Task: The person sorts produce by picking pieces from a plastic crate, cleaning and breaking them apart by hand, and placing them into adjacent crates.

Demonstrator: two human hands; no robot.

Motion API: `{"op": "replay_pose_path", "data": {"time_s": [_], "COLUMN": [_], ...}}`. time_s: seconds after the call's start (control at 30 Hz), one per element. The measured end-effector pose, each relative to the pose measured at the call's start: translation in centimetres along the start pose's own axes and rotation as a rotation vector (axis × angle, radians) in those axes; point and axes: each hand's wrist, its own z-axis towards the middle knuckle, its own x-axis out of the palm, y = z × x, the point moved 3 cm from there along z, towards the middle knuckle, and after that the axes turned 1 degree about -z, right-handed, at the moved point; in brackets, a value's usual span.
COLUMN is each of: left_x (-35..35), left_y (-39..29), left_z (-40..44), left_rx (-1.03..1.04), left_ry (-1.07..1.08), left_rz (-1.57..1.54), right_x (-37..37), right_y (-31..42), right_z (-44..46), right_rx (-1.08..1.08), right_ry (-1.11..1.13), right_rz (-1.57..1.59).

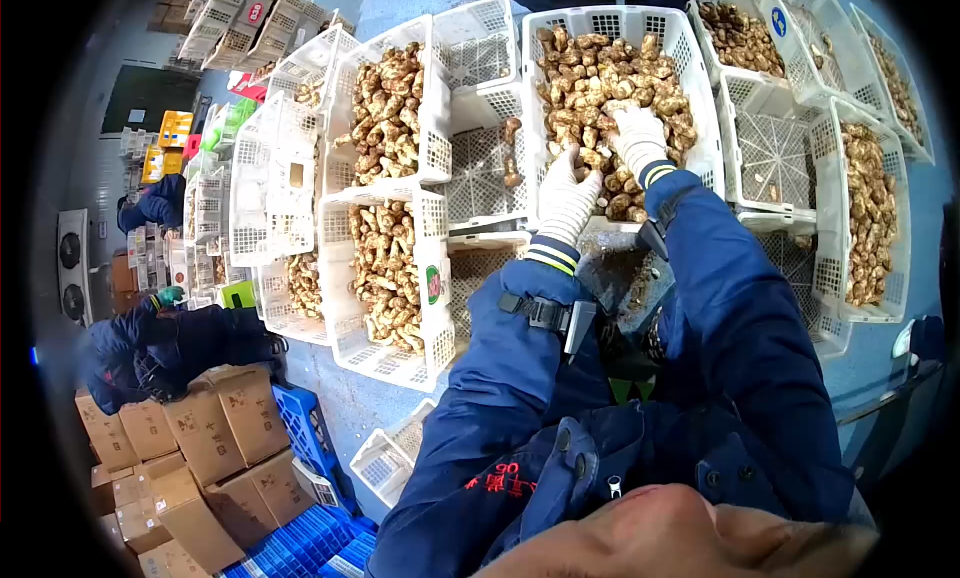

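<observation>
A white plastic crate in front of me is filled with brown-and-cream mushrooms. My left hand, in a white ribbed glove, is at the crate's near left edge, thumb and fingers closed round something too small to make out. My right hand, gloved the same way, reaches down onto the pile, its fingers bent among the mushrooms; what they touch is partly hidden. Left of this crate, a nearly bare crate holds a few mushrooms along its right side.
More mushroom crates stand at the left, others at the right. A small white crate lies on the floor near cardboard boxes and blue pallets. Co-workers are at the left and across the top.
</observation>
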Motion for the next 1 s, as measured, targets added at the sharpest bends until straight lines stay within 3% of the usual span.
{"op": "replay_pose_path", "data": {"time_s": [0.1,0.17,0.2,0.23,0.33,0.43,0.47,0.5,0.6,0.63,0.7,0.77,0.83,0.87,1.0], "left_x": [-0.3,-1.0,-0.7,-0.3,-0.9,-1.2,-1.0,-0.9,-1.2,-1.2,-1.2,-1.3,-1.2,-1.2,-1.1], "left_y": [-0.2,-1.6,-0.3,1.0,0.4,-0.8,-1.1,-1.5,-2.5,-2.8,-2.7,-2.8,-2.8,-2.7,-3.0], "left_z": [0.3,0.3,0.8,1.3,1.6,1.1,0.7,0.5,-0.1,-0.3,-0.5,-0.9,-0.9,-0.9,-1.1], "left_rx": [-0.018,-0.025,-0.004,0.019,-0.024,-0.144,-0.139,-0.135,-0.137,-0.161,-0.205,-0.207,-0.194,-0.207,-0.241], "left_ry": [0.006,-0.001,-0.041,-0.079,-0.076,0.034,0.100,0.166,0.224,0.234,0.213,0.207,0.239,0.250,0.296], "left_rz": [0.053,0.081,-0.035,-0.151,-0.553,-0.991,-1.069,-1.145,-1.134,-1.139,-1.208,-1.303,-1.300,-1.310,-1.385], "right_x": [-0.6,2.1,3.1,0.7,-4.7,-6.1,-6.7,-7.9,-7.3,-6.6,-6.6,-7.0,-8.6,-8.8,-7.5], "right_y": [-0.9,-2.6,-2.9,-2.0,-1.0,-0.8,-0.6,-0.4,0.1,-0.2,-0.1,0.7,2.2,2.2,1.6], "right_z": [0.3,1.9,2.2,-0.4,-4.7,-7.0,-8.0,-9.1,-9.8,-10.2,-10.3,-11.2,-11.5,-11.9,-10.9], "right_rx": [0.057,0.118,0.080,0.205,0.084,-0.019,-0.044,-0.289,0.073,0.059,0.120,-0.035,-0.265,-0.199,-0.261], "right_ry": [-0.018,0.094,0.181,0.255,0.529,0.676,0.650,0.476,0.557,0.453,0.317,0.157,-0.188,-0.052,-0.347], "right_rz": [0.258,0.762,1.115,1.577,1.709,1.609,1.534,1.346,1.403,1.537,1.463,1.457,1.000,1.103,0.899]}}
